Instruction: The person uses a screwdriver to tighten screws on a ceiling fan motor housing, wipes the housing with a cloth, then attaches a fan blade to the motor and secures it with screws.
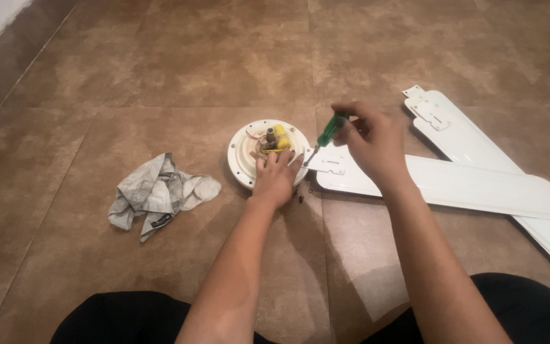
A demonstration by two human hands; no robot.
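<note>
Glossy white fan blades at three o'clock; translucent green plastic screwdriver handle; crumpled grey cloth at nine; matt mottled brown floor tiles.

crumpled grey cloth, second white fan blade, brown tiled floor

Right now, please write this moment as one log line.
left hand: rests on fan motor | right hand: holds green screwdriver, tip at blade bracket | rag: left
</note>
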